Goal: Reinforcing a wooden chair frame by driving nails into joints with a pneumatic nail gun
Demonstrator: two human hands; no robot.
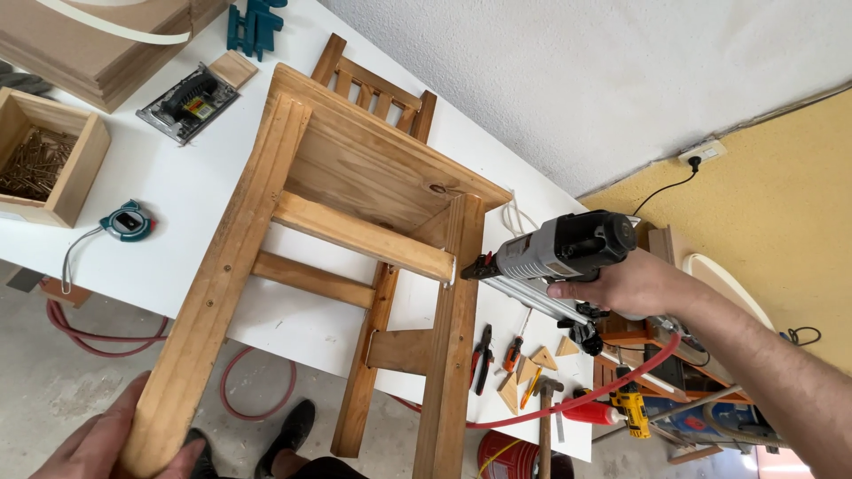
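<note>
Right now, a brown wooden chair (355, 222) lies tipped over on the white worktop (160, 257), with its legs sticking out past the edge toward the person. The left hand (106, 448) has its grip closed around the end of one chair leg, low in the picture. The right hand (635, 284) has its grip closed on the handle of a grey and black nail gun (555, 253). The tip of the nail gun touches the end of a wooden bar where it meets another chair leg. A red hose (612, 390) runs down from the nail gun.

On the worktop, a small wooden box full of nails (44, 160) sits near a teal tape measure (129, 222). A grey sander (186, 102) lies by the chair back. Some small wooden triangles (532, 364), pliers (484, 355) and a hammer (548, 417) lie near the right arm. The person's black shoes (288, 430) stand on the grey floor (53, 390) below.
</note>
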